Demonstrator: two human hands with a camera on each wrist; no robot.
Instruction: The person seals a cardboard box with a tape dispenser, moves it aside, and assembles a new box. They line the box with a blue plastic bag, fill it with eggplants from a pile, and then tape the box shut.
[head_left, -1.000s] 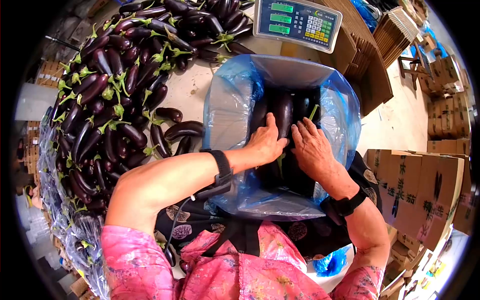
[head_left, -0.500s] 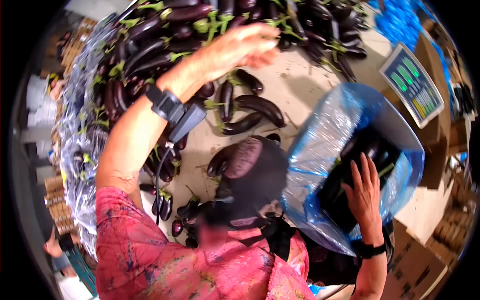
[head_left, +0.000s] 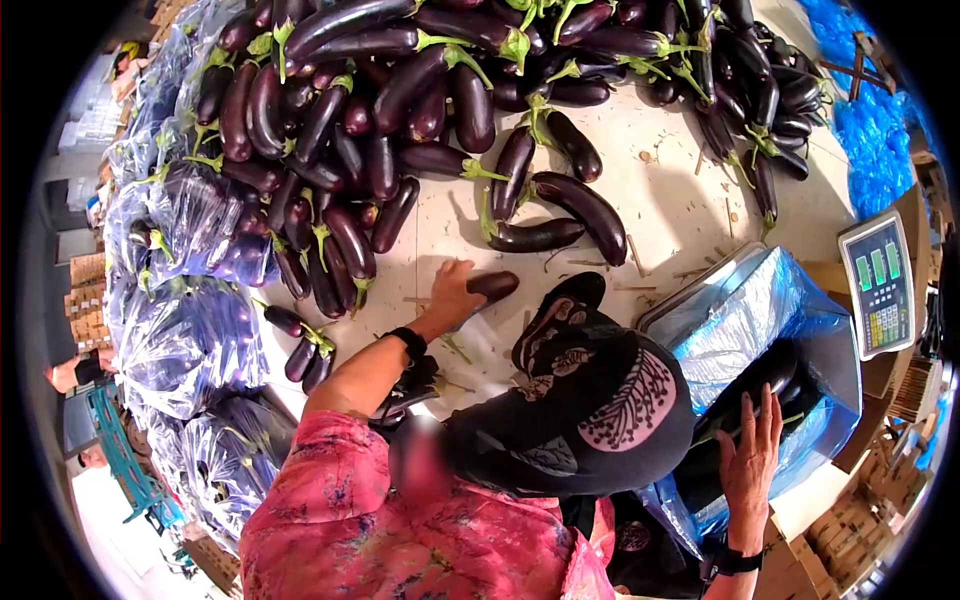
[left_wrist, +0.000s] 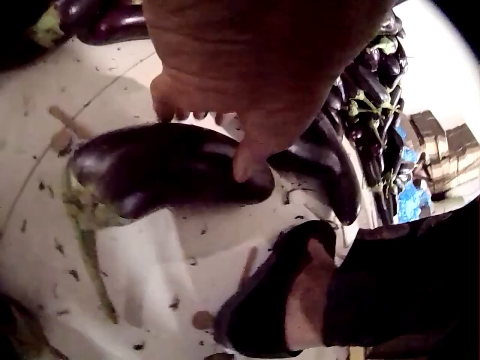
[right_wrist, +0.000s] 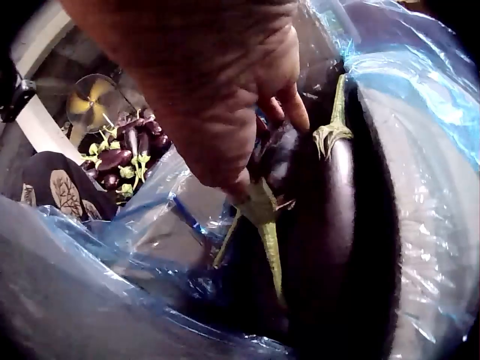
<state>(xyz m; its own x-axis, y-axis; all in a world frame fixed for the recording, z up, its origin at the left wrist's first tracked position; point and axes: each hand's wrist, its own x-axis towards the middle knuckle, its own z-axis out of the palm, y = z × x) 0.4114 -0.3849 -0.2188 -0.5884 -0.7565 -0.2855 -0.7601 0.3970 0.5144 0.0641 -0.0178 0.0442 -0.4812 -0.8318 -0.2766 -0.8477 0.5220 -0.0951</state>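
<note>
My left hand [head_left: 452,290] reaches down to a dark purple eggplant [left_wrist: 150,165] lying on the pale floor. In the left wrist view its thumb is on the near side and its fingertips are at the far edge, gripping the blunt end; the green stem points away. My right hand [head_left: 750,460] rests with fairly straight fingers on eggplants [right_wrist: 335,195] inside a box lined with blue clear plastic [head_left: 715,335]. In the right wrist view the thumb lies by a green stem cap [right_wrist: 260,206]. Shadow hides the depth of the box.
A large heap of eggplants [head_left: 330,120] spreads across the back and left, with several loose ones nearer. Plastic-wrapped bundles [head_left: 185,335] line the left. A scale display [head_left: 877,285] stands beyond the box. My bent leg [head_left: 620,410] lies between the hands.
The left hand left the box, swept over the floor by the heap and came down onto an eggplant near my leg. The right hand stayed in the box. The head view turned left.
</note>
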